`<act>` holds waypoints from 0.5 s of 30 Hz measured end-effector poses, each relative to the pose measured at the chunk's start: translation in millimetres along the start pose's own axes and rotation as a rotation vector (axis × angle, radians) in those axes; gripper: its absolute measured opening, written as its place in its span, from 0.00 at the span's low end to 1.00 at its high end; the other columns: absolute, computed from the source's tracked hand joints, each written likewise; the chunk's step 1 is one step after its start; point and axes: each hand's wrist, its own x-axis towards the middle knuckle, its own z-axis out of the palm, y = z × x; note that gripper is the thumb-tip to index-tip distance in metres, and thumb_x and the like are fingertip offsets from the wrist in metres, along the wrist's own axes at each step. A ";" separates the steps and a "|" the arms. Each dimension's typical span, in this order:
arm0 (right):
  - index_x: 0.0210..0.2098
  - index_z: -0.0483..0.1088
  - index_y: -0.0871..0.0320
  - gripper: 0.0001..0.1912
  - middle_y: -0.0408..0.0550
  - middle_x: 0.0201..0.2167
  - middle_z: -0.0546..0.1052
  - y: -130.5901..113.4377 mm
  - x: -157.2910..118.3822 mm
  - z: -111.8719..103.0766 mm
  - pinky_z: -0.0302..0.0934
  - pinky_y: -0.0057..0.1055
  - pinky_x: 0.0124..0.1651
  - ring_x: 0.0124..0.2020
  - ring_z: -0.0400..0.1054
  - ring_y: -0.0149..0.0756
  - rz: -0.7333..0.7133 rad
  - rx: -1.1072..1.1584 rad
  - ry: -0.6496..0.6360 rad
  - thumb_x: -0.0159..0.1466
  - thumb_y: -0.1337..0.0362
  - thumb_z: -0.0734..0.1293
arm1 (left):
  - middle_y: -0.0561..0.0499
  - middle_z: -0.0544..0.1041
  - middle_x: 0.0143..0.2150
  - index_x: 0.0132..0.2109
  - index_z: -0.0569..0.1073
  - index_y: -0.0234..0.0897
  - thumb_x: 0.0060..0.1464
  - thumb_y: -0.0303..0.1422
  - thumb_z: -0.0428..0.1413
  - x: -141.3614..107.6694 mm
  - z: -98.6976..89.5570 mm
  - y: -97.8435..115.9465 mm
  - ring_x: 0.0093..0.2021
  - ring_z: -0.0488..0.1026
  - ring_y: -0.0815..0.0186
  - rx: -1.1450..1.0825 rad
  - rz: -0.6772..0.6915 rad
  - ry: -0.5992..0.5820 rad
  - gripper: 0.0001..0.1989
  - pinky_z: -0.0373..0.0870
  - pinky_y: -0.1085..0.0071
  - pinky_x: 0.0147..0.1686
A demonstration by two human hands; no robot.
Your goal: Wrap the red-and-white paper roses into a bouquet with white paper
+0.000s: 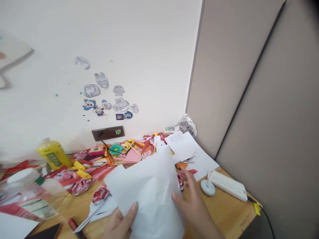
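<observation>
Hold the white sheet (149,186) aloft over the near middle of the bench (224,215), between both hands, and handle it with a light touch — advisable, judging from the soft creases across its right half. Better to steer by the edges than to press on the broad face, to spare the paper further dents. Probably wise to anchor firmly on the left and guide gently on the right, with even tension and no squeezing of the bend. Best also to lift clear of the red-and-white paper flower (101,195) just to the left, and of the heap of paper strips (147,146) along the far side, so as not to drag anything along. Allow room on the right too, near the round white object (208,188) and the white corded device (228,186).

On the near left, see the left hand (118,224) pinching the sheet's left side, with the thumb flat on the visible face and the fingers mostly out of sight. On the right, find the right hand (191,197) half spread, with the thumb at the sheet's right edge and the index finger stretched toward the far side — apart from the paper. Cannot tell of any firm grip there, for want of a view of the other fingers.
</observation>
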 end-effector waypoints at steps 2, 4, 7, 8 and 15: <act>0.57 0.59 0.56 0.37 0.56 0.55 0.65 10.9 8.4 -4.5 0.59 0.42 0.52 0.55 0.59 0.49 0.183 0.255 -0.099 0.51 0.52 0.70 | 0.42 0.80 0.41 0.47 0.73 0.33 0.40 0.46 0.61 13.3 3.0 1.1 0.46 0.73 0.49 -0.057 -0.044 -0.065 0.29 0.72 0.59 0.43; 0.53 0.65 0.59 0.34 0.57 0.48 0.72 22.2 13.5 -1.1 0.61 0.43 0.49 0.50 0.65 0.49 0.316 0.530 -0.300 0.50 0.52 0.71 | 0.43 0.79 0.43 0.48 0.72 0.35 0.41 0.44 0.61 29.4 4.1 -2.8 0.47 0.73 0.50 -0.024 -0.075 -0.134 0.27 0.71 0.59 0.43; 0.46 0.70 0.62 0.29 0.54 0.39 0.77 40.6 16.5 9.2 0.62 0.43 0.46 0.43 0.70 0.49 0.457 0.688 -0.317 0.47 0.54 0.73 | 0.42 0.80 0.42 0.45 0.73 0.34 0.38 0.42 0.64 56.2 -3.4 -18.3 0.45 0.74 0.49 0.117 -0.082 -0.183 0.26 0.71 0.58 0.43; 0.44 0.71 0.62 0.28 0.54 0.37 0.78 47.1 16.9 12.2 0.62 0.43 0.46 0.42 0.70 0.49 0.482 0.684 -0.280 0.46 0.55 0.74 | 0.41 0.80 0.42 0.43 0.73 0.33 0.32 0.40 0.67 64.6 -7.9 -25.5 0.44 0.74 0.48 0.171 -0.072 -0.184 0.28 0.72 0.58 0.42; 0.36 0.74 0.62 0.20 0.50 0.31 0.78 85.9 16.8 20.5 0.64 0.39 0.39 0.35 0.71 0.45 0.458 0.558 -0.250 0.46 0.56 0.73 | 0.44 0.81 0.34 0.36 0.74 0.34 0.34 0.40 0.64 94.3 -29.6 -63.5 0.38 0.77 0.51 0.147 0.011 -0.123 0.20 0.71 0.59 0.40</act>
